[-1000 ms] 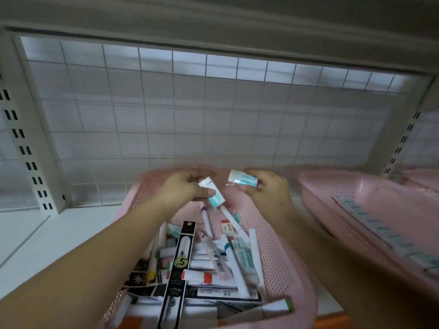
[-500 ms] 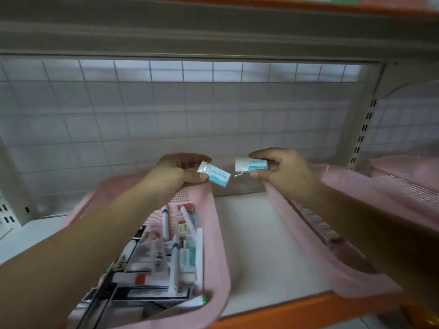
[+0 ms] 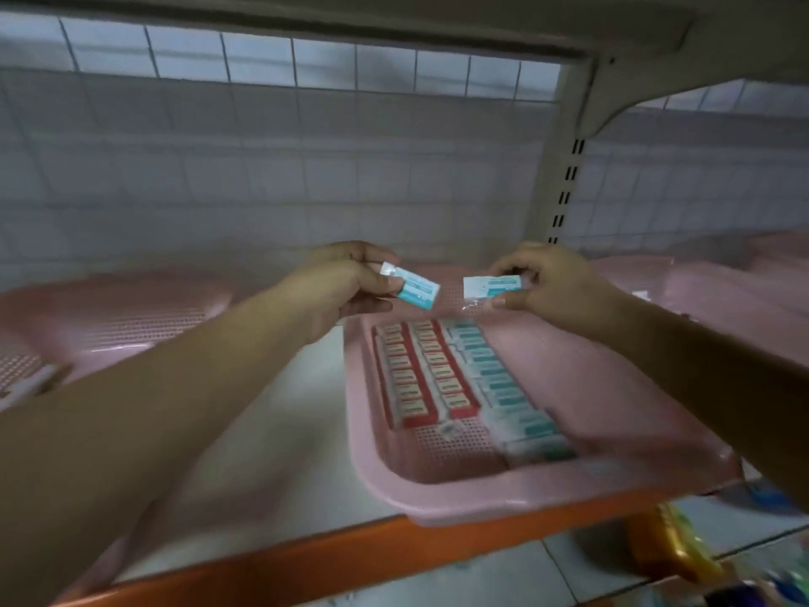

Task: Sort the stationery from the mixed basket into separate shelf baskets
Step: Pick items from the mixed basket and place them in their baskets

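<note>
The left grip (image 3: 350,284) pinches a small teal-and-white packet (image 3: 418,292) between thumb and fingers; the right grip (image 3: 553,289) pinches a matching packet (image 3: 490,286). Both are held apart above the far end of a pink shelf basket (image 3: 481,501), which holds rows of red-labelled packets (image 3: 420,374) beside teal-labelled packets (image 3: 503,387).

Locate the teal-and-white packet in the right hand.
Head view, right of centre: the right hand pinches the teal-and-white packet above the far end of the pink basket, just right of the similar packet in the left hand, not touching it.
</note>
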A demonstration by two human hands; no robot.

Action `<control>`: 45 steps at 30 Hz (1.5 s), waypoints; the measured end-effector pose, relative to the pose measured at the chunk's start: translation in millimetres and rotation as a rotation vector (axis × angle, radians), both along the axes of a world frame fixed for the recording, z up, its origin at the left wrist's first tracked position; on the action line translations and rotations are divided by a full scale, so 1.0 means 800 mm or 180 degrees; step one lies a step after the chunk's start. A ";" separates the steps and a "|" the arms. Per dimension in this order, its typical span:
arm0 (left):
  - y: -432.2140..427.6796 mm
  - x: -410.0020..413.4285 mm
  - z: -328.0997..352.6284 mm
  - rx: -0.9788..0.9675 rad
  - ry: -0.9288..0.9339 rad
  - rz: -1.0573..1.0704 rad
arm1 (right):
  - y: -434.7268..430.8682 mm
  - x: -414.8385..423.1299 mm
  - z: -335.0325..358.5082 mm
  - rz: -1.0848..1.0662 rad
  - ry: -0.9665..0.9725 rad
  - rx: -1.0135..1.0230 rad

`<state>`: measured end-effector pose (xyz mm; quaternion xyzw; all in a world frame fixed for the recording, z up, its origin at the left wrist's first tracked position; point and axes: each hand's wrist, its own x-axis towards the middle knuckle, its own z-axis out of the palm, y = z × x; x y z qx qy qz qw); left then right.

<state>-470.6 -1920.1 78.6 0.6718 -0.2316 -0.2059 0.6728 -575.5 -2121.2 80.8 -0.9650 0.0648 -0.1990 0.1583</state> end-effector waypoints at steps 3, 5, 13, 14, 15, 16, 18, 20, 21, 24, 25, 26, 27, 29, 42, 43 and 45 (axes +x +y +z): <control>-0.029 -0.007 -0.012 0.0246 -0.0170 0.0082 | -0.027 -0.006 -0.011 -0.0008 0.0385 -0.0026; -0.042 -0.010 -0.020 0.0331 -0.0190 0.0163 | -0.033 -0.011 -0.018 0.0175 0.0756 0.0109; -0.063 -0.017 -0.038 0.0762 -0.0121 0.0224 | -0.025 -0.008 -0.050 0.0757 0.1683 0.0017; -0.062 -0.016 -0.038 0.0778 -0.0114 0.0242 | -0.027 -0.007 -0.051 0.0751 0.1728 0.0023; -0.062 -0.016 -0.039 0.0785 -0.0092 0.0259 | -0.028 -0.006 -0.053 0.0748 0.1800 0.0023; -0.061 -0.016 -0.038 0.0789 -0.0078 0.0270 | -0.029 -0.005 -0.054 0.0747 0.1861 0.0031; -0.060 -0.016 -0.038 0.0812 -0.0069 0.0280 | -0.030 -0.004 -0.057 0.0779 0.1948 0.0090; -0.060 -0.017 -0.039 0.0858 -0.0088 0.0266 | -0.030 -0.003 -0.058 0.0838 0.2008 0.0169; -0.060 -0.017 -0.039 0.0881 -0.0094 0.0260 | -0.029 -0.003 -0.058 0.0862 0.2051 0.0210; -0.060 -0.018 -0.039 0.0925 -0.0102 0.0222 | -0.029 -0.004 -0.058 0.0892 0.2208 0.0327; -0.060 -0.018 -0.040 0.0933 -0.0102 0.0211 | -0.030 -0.005 -0.058 0.0886 0.2259 0.0386; -0.060 -0.018 -0.040 0.0937 -0.0101 0.0211 | -0.030 -0.006 -0.058 0.0882 0.2309 0.0443; -0.060 -0.018 -0.040 0.0936 -0.0101 0.0220 | -0.030 -0.006 -0.058 0.0882 0.2352 0.0482; -0.059 -0.018 -0.040 0.0921 -0.0104 0.0226 | -0.030 -0.007 -0.058 0.0897 0.2397 0.0508; -0.057 -0.024 -0.038 0.1096 -0.0248 0.0120 | -0.029 -0.008 -0.056 0.1085 0.2453 0.0430; -0.057 -0.025 -0.038 0.1098 -0.0258 0.0105 | -0.028 -0.008 -0.056 0.1080 0.2452 0.0417; -0.057 -0.026 -0.038 0.1110 -0.0279 0.0078 | -0.028 -0.008 -0.056 0.1061 0.2456 0.0408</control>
